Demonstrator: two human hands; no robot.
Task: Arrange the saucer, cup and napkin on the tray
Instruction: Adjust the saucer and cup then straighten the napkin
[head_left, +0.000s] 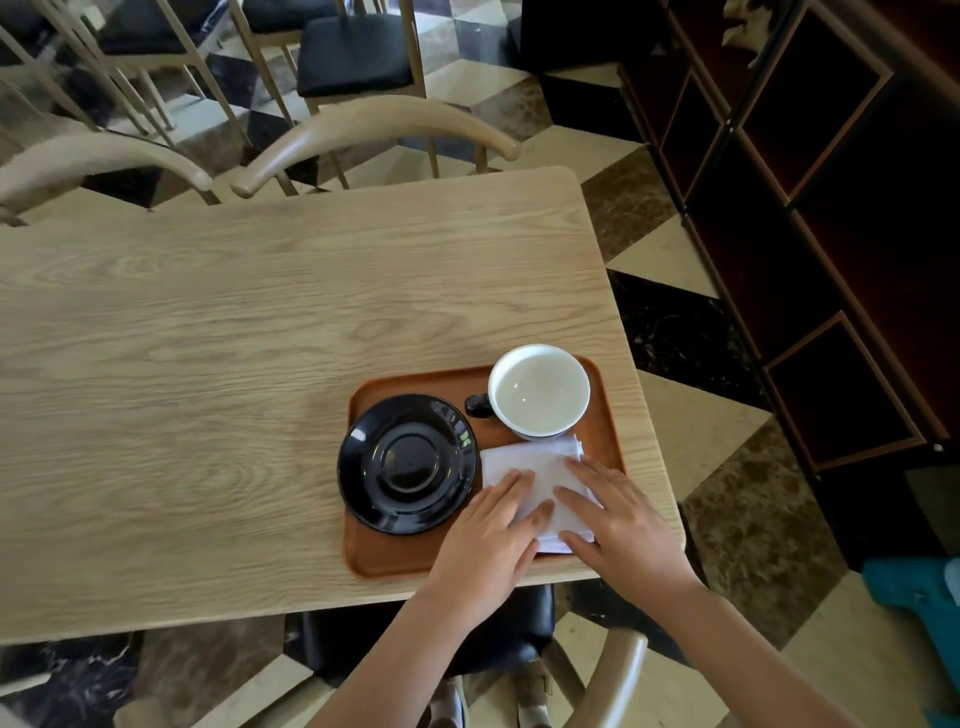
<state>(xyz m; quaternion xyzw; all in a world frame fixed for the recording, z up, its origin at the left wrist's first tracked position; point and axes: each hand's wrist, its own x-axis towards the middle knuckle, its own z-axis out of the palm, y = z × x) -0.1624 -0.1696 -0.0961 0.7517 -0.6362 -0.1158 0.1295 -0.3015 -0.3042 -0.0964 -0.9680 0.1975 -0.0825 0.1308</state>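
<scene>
Under both hands (561, 535), napkin (524, 460)

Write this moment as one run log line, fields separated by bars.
left hand flat on napkin | right hand flat on napkin | saucer, cup on tray, apart

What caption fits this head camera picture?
Both hands flatten a napkin on a tray beside saucer and cup.
</scene>
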